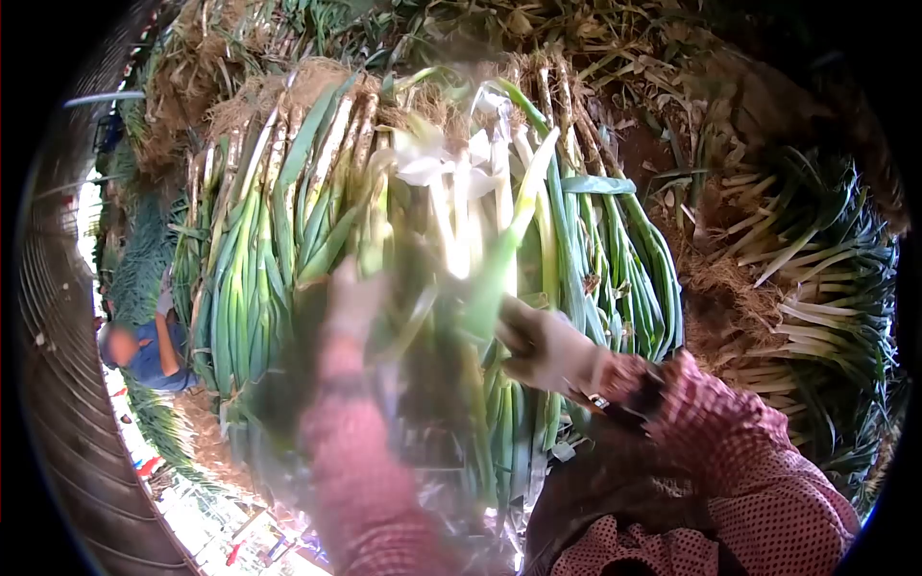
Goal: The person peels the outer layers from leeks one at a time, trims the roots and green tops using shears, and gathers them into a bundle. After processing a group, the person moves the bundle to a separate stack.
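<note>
Large green onions with white stalks and bushy roots lie in a thick pile in front of me, among them a group of bright, peeled white stalks (459, 216). My left hand (357, 300) reaches over the left part of the pile, and motion smears its fingers. My right hand (552, 350), in a pale glove with dark fingers, is closed at the right of the white stalks. At its fingertips a broad green onion leaf (514, 240) slants up to the right, blurred at its lower end.
More green onions with white stalks (816, 307) lie in a heap on the right. Dry roots and peelings (634, 58) cover the ground at the back. Another person in a blue shirt (165, 355) is at the far left, beside a ribbed wall (72, 403).
</note>
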A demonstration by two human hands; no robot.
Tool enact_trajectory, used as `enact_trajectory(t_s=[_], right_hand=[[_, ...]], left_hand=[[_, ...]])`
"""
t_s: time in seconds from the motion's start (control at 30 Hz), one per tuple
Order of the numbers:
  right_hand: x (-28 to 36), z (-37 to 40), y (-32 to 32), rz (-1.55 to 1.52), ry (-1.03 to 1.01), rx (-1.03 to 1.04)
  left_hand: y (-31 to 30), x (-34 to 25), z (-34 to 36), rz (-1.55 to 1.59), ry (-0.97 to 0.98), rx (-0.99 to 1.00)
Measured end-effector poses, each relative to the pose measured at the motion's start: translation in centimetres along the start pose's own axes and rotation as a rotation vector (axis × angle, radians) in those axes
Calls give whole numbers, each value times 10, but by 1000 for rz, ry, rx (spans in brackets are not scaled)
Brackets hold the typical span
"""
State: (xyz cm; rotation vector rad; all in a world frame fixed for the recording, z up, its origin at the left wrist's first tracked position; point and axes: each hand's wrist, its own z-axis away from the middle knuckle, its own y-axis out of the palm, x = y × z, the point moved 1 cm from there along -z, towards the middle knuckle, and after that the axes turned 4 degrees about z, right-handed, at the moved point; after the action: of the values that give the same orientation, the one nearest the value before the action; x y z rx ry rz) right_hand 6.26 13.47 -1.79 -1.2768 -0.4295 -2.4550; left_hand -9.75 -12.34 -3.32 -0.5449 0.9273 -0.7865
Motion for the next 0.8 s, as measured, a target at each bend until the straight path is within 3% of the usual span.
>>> enact_trajectory(t_s=[0.03,0.13,0.2,0.27,0.3,0.33,0.43,0.47,0.57,0.6,0.63,0.67,0.7,0.8], right_hand=[[-14,18,11,-42,-39,-18],[-34,44,35,-79,-74,13],[-26,48,35,-112,89,131],[-16,37,32,-58,-104,57],[-13,33,32,-30,-185,20],[-11,22,30,-9,-219,-13],[-3,-19,21,48,-158,-71],[-1,-36,17,60,-132,-89],[4,-90,5,68,-79,-163],[3,-103,2,59,-75,-192],[3,-112,0,42,-84,-217],[0,-116,-1,25,-100,-239],[-4,-110,1,21,-124,-244],[-5,-31,15,142,-111,-110]], left_hand=[[-7,-11,36,178,10,67],[-9,4,102,77,-21,-9],[4,31,118,24,46,-58],[22,54,117,-28,202,-238],[23,45,120,80,62,-185],[28,58,119,38,124,-215],[35,75,120,110,201,-280],[32,73,122,115,113,-233],[36,100,118,247,128,-266],[36,87,126,414,63,-225],[37,95,122,297,60,-294],[39,110,118,177,49,-362],[34,100,122,191,16,-298],[38,98,116,159,-15,-284]])
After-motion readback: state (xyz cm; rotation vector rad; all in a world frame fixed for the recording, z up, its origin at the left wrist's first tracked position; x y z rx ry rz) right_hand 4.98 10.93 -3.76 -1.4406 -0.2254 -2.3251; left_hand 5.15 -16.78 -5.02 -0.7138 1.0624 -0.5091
